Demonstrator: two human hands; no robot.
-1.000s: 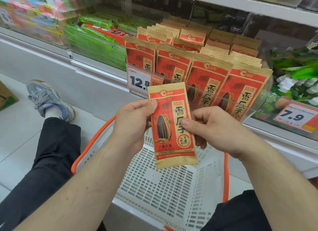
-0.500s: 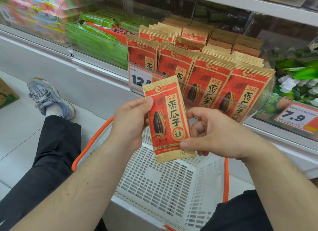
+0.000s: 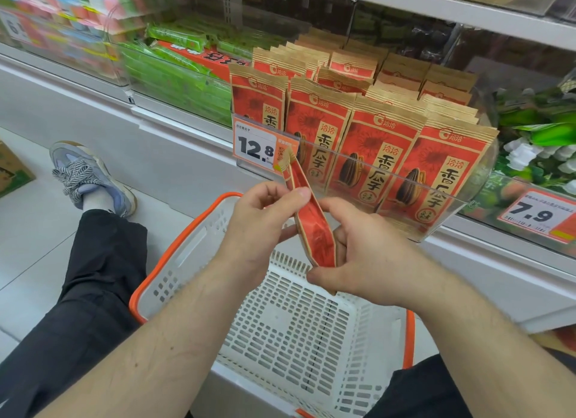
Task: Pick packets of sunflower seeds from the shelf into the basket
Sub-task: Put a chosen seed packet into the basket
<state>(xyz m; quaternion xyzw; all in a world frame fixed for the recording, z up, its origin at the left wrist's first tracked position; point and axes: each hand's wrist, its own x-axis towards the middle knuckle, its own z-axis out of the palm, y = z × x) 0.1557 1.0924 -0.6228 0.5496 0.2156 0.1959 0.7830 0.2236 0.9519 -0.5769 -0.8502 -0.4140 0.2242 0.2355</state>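
Nearest, the white basket point(image 3: 299, 333) with an orange rim sat on the floor between the person's legs, nothing visible inside it. Directly above its far half, both hands held one packet point(image 3: 311, 227) of sunflower seeds. Left hand point(image 3: 265, 221) pinched the packet's upper-middle part, thumb tip on the near face. Right hand point(image 3: 364, 255) gripped the lower end, fingers curled round it, thumb under the bottom edge. Packet was turned edge-on to the camera, long axis near upright, top leaning away and left toward the price tag point(image 3: 258, 148) reading 12.8. Basket opening lay straight below the packet, so the coming move was probably a short drop or lowering; the right hand had the lower end and looked better placed to guide it down. Behind, on the shelf point(image 3: 187, 131), more identical packets point(image 3: 383, 159) stood upright in rows behind a clear plastic front. Green packs point(image 3: 174, 75) to the left, second tag point(image 3: 536, 215) reading 7.9 to the right. Shoe point(image 3: 90, 177) on the floor, far left.
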